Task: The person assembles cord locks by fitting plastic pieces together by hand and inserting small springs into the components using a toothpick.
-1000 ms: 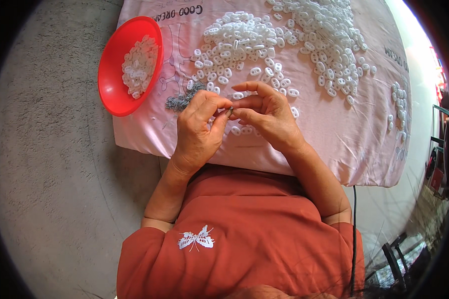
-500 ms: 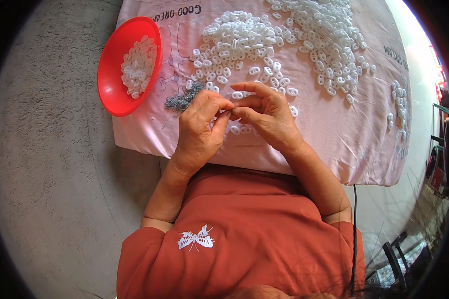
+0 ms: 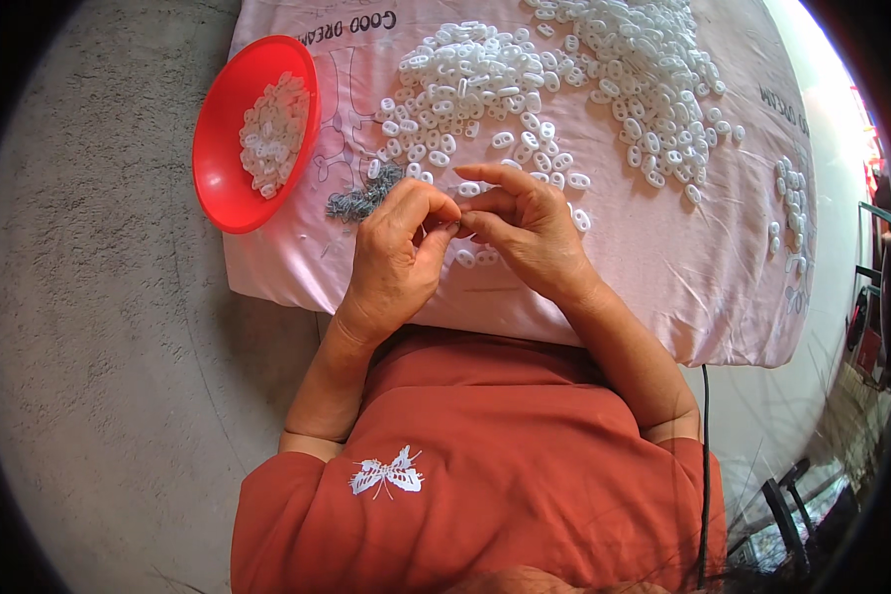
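My left hand [image 3: 398, 252] and my right hand [image 3: 535, 230] meet fingertip to fingertip above the near part of the table. Thumb and forefinger are pinched together on each hand; whatever lies between them is too small to make out. The right forefinger arches above the pinch. Just beyond my left hand lies a bunch of grey threads [image 3: 358, 204]. White oval plastic pieces with two holes [image 3: 487, 257] lie scattered under and around my hands, and a heap of the same pieces [image 3: 470, 74] spreads out beyond them.
A red bowl [image 3: 208, 173] at the table's left edge holds translucent whitish pieces [image 3: 273, 134]. A larger heap of white pieces [image 3: 653, 79] covers the far right, and a small group [image 3: 794, 203] lies near the right edge. Pink printed cloth [image 3: 653, 267] covers the table. A black cable [image 3: 705, 465] hangs in front.
Both hands stay pinched together in almost the same place. The fingertips have shifted only very slightly.
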`<state>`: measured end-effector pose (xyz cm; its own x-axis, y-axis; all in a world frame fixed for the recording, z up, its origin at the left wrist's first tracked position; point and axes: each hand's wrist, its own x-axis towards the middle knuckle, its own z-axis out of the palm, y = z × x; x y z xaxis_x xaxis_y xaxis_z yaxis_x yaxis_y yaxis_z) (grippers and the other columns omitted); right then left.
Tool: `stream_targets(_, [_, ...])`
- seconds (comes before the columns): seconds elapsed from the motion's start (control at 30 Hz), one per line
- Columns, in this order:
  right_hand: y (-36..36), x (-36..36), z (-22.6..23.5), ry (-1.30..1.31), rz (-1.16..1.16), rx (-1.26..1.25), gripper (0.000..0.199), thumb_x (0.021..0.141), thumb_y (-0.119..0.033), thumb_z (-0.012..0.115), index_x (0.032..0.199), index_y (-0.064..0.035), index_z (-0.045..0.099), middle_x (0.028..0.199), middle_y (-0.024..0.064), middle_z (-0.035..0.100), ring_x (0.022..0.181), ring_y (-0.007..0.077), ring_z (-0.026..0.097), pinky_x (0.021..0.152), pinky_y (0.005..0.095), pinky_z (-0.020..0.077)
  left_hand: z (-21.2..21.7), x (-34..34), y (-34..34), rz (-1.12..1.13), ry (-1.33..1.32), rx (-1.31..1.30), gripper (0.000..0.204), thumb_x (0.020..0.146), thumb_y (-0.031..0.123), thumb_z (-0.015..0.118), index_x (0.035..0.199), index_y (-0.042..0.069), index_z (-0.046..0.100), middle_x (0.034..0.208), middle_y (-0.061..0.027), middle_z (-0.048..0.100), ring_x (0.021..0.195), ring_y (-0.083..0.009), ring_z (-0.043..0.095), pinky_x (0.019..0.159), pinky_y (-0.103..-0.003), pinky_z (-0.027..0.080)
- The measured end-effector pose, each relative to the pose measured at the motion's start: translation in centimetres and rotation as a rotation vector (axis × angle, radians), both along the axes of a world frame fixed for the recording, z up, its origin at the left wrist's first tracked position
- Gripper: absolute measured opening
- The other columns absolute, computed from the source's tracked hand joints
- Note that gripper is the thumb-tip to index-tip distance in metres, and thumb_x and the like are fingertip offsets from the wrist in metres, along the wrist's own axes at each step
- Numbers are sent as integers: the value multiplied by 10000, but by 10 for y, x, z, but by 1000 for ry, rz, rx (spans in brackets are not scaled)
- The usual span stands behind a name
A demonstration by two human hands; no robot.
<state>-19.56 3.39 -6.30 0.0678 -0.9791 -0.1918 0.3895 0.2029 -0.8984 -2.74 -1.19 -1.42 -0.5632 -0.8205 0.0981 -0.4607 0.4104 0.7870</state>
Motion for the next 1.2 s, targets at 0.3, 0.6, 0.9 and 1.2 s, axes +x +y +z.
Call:
stream_targets(0.3, [2, 3, -3, 210, -85, -78, 323, 917, 27, 667, 1236, -5, 627, 962, 55, 735, 866, 79, 676, 744, 218, 539, -15, 12, -8, 182, 73, 274, 138, 861, -53, 650, 986, 1, 635, 842, -84, 654, 720, -173, 653, 664, -300, 514])
stream_targets(0.6, [1, 4, -2, 529, -191, -175, 260, 878, 18, 702, 1132, -34, 692, 889, 54, 747, 795, 68, 686, 686, 230, 546, -24, 14, -10, 103, -97, -38, 112, 861, -46, 640, 959, -13, 683, 887, -146, 687, 745, -285, 681, 664, -349, 528])
stream_targets(0.9, [-1, 5, -9, 745, -202, -315, 268, 887, 17, 674, 1144, -54, 699, 935, 109, 772, 784, 153, 751, 684, 278, 581, -22, 13, -11, 115, -84, -54, 127, 866, -47, 637, 972, -5, 693, 874, -142, 685, 736, -285, 675, 652, -355, 521])
stream_targets(1.2, [-3, -1, -7, 682, -260, -307, 348, 893, 49, 626, 1223, -54, 660, 958, 95, 768, 763, 165, 732, 683, 303, 572, -17, 21, -12, 142, -121, -43, 126, 866, -51, 626, 962, -2, 691, 875, -139, 673, 731, -274, 670, 650, -353, 514])
